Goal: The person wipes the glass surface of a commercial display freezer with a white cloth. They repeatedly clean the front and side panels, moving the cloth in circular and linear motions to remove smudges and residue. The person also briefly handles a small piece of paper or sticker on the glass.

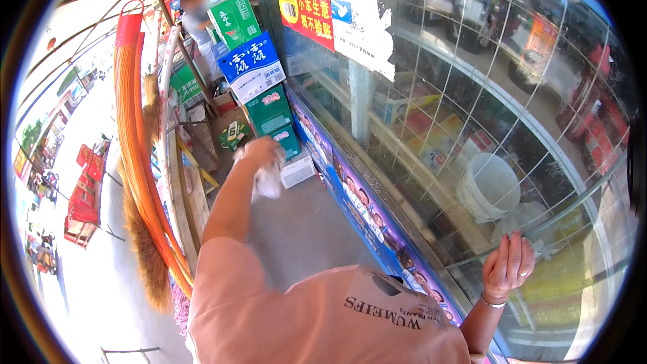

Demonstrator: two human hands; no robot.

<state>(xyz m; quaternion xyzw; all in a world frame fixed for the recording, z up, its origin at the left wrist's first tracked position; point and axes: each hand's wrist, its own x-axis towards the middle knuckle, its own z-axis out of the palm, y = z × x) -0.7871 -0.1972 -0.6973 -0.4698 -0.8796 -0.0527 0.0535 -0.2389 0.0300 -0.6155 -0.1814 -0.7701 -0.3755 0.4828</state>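
My left hand (pixel 265 152) is closed around a crumpled white cloth (pixel 268 180), which hangs below the fingers over the grey floor. Beyond it stands a stack of drink cartons, with green cartons (pixel 269 110) under a blue and white carton (pixel 252 66). On the other side, my right hand (pixel 510 262) is raised beside the glass window (pixel 455 106), fingers bent and close together. Whether those fingers touch the pane or pinch something is unclear. A torn whitish scrap (pixel 550 248) shows at the glass near the fingertips.
Through the gridded glass a white bucket (pixel 489 187) is visible. A blue poster strip (pixel 349 187) runs along the wall below. An orange bundle (pixel 132 126) and a brown broom (pixel 144 253) stand to the left. Another person (pixel 198 23) is behind the cartons. A white box (pixel 297 172) lies on the floor.
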